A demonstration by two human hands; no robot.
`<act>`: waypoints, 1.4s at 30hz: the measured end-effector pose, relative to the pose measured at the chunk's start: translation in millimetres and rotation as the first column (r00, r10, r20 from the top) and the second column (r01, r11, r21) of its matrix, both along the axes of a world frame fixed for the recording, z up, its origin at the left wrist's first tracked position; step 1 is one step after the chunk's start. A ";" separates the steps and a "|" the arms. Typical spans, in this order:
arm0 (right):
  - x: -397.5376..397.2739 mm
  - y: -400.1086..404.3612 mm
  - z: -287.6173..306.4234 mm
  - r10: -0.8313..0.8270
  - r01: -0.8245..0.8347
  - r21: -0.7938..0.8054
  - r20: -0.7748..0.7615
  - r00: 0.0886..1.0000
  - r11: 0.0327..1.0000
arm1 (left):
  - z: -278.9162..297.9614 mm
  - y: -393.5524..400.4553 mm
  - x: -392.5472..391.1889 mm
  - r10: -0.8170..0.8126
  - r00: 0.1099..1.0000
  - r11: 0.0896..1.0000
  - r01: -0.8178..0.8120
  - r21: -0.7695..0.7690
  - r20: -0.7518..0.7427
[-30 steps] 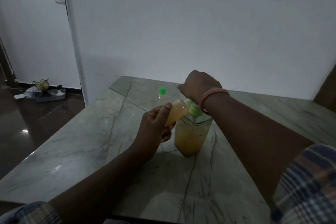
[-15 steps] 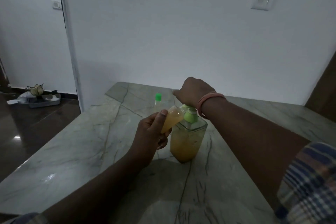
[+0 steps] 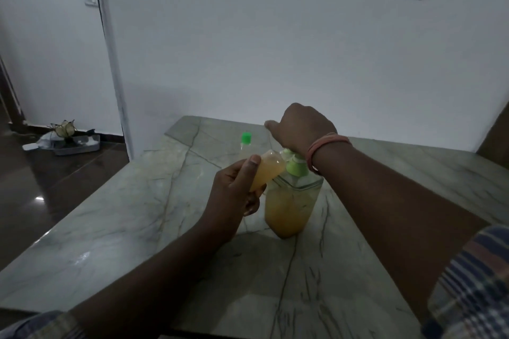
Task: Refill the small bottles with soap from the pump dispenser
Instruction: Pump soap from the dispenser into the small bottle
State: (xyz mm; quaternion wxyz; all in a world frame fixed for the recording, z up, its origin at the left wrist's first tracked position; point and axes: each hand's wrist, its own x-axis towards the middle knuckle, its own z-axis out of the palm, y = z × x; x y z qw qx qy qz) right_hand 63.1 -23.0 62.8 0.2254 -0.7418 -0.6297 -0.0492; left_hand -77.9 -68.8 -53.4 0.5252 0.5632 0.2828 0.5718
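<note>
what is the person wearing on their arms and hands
Both hands are bare, with no gloves or rings that show. The right hand has a band of thin pinkish-orange bangles round the wrist. Both forearms are uncovered. A plaid sleeve in dark blue, cream and orange-brown covers the right upper arm, and a similar checked sleeve edge shows behind the left hand.

tilted small bottle (image 3: 268, 172) at pump dispenser (image 3: 292, 201)

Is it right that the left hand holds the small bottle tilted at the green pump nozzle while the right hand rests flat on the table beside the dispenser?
Not quite. In the head view the right hand is above the pump dispenser, over its green pump head, not on the table. The rest holds: the left hand holds the small bottle tilted at the nozzle.
</note>
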 end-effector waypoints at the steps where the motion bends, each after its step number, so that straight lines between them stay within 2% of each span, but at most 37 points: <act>1: 0.8 -0.6 -1.8 0.001 -0.001 0.006 -0.037 0.999 1.000 | -0.5 0.9 0.5 0.004 1.000 1.000 -0.004 -0.001 -0.003; 8: -0.6 -1.5 3.9 0.021 -0.023 -0.047 -0.039 0.999 0.999 | 2.1 -5.2 0.2 -0.017 1.000 1.000 0.017 0.019 0.002; 14: 2.1 -0.5 -4.7 -0.009 0.008 -0.012 -0.089 0.996 1.000 | 0.2 -1.9 1.0 0.017 1.000 1.000 -0.017 0.004 -0.012; 19: 0.1 1.5 1.2 0.016 -0.019 -0.058 -0.044 0.999 0.998 | 1.5 -5.4 1.1 0.033 0.999 0.999 -0.033 -0.008 -0.028; 25: 1.5 2.2 -3.2 0.017 -0.018 -0.013 -0.051 0.999 1.000 | -0.8 -1.1 0.5 0.022 0.999 1.000 -0.022 0.005 -0.023; 32: -1.9 -1.0 6.1 0.027 -0.026 -0.031 0.058 0.998 0.999 | 3.1 -5.7 0.8 0.006 0.999 1.000 -0.005 0.004 -0.031; 36: -0.6 3.7 -2.1 0.019 -0.019 -0.012 -0.018 1.000 1.000 | 0.5 -1.5 0.5 0.009 1.000 1.000 -0.009 -0.006 -0.026; 42: -2.8 -2.5 5.0 0.023 -0.022 -0.023 0.034 0.999 0.999 | 1.7 -5.3 0.5 0.005 0.999 1.000 -0.005 -0.001 -0.033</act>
